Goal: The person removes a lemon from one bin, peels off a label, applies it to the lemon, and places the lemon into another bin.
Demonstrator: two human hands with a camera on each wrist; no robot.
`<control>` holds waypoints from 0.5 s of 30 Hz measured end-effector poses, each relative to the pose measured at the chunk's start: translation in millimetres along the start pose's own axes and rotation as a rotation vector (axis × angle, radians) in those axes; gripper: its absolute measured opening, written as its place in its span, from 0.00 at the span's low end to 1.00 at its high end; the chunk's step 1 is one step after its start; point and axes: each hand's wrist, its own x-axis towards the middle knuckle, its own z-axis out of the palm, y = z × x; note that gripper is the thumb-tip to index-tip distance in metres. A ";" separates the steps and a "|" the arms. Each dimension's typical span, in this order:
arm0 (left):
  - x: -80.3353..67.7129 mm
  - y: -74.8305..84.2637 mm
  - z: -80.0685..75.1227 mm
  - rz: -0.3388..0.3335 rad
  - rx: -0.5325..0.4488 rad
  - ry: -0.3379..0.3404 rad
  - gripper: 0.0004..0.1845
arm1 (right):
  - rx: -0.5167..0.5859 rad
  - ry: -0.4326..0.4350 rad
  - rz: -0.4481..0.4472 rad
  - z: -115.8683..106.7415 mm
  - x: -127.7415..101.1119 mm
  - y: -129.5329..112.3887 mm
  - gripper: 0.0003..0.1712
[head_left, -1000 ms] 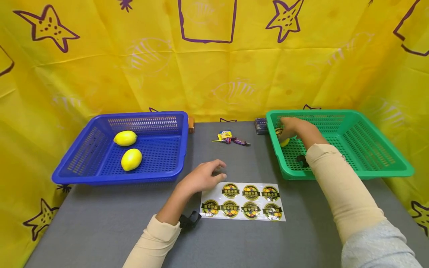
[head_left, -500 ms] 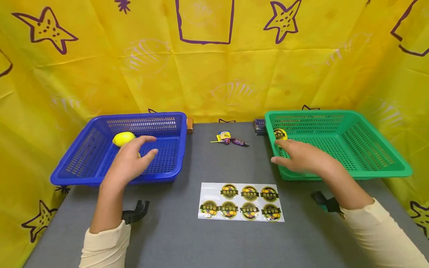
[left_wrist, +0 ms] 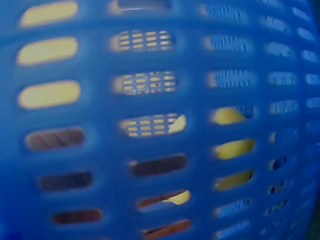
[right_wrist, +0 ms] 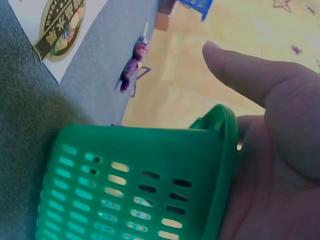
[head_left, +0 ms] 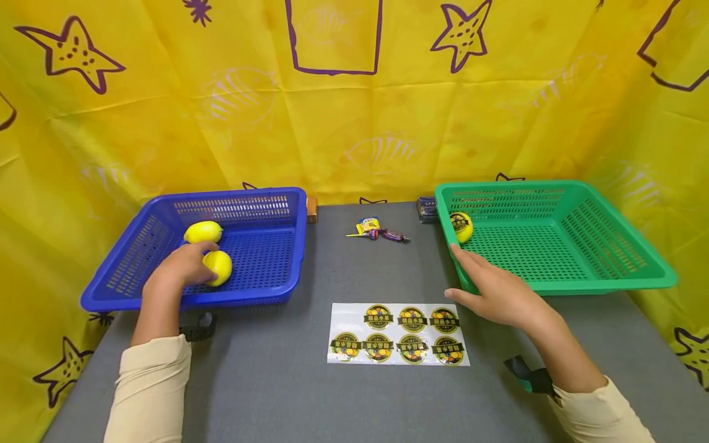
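Note:
In the head view, my left hand [head_left: 180, 267] reaches into the blue basket [head_left: 277, 292], its thumb and fingers around the left side of the nearer lemon [head_left: 220, 268]. A second lemon [head_left: 203, 232] lies just behind it. Through the basket wall slots in the left wrist view, bits of yellow lemon [left_wrist: 235, 149] show. My right hand [head_left: 501, 295] lies over the front left corner of the green basket [head_left: 587, 286], fingers extended and thumb apart, holding nothing. Inside that basket, a lemon [head_left: 465, 231] bearing a round black-and-gold sticker [head_left: 460, 221] rests against the left wall.
Between the baskets lies a white sheet of round stickers [head_left: 346, 314], one spot at its upper left bare. Behind it are a lollipop [head_left: 372, 234] and wrapped candies [head_left: 393, 235]. A dark box [head_left: 427, 210] and an orange-brown box [head_left: 312, 210] stand beside the baskets.
My left hand has moved from near the sticker sheet into the blue basket, onto the nearer lemon. My right hand has let go of the stickered lemon and drawn back to the green basket's rim.

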 end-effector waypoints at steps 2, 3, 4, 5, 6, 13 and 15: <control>0.4 0.6 0.8 -0.001 -0.020 -0.009 0.35 | -0.029 0.030 -0.010 3.8 0.2 -0.4 0.50; 0.9 1.2 1.4 -0.001 -0.032 -0.013 0.34 | -0.047 0.048 -0.017 5.8 0.1 -0.7 0.50; 1.6 2.0 2.0 -0.005 -0.044 -0.019 0.34 | -0.066 0.068 -0.023 8.1 0.1 -0.6 0.50; 2.5 3.1 2.5 -0.013 -0.056 -0.028 0.34 | -0.084 0.088 -0.030 10.7 0.4 -0.2 0.49; 3.8 4.2 3.3 -0.017 -0.063 -0.034 0.34 | -0.099 0.107 -0.033 12.8 0.3 -0.1 0.49; 13.7 9.2 7.8 0.019 0.013 -0.014 0.37 | -0.148 0.168 -0.032 19.2 0.3 1.1 0.49; 12.1 13.3 8.6 0.036 0.004 0.040 0.36 | -0.154 0.177 -0.037 19.7 0.0 1.3 0.49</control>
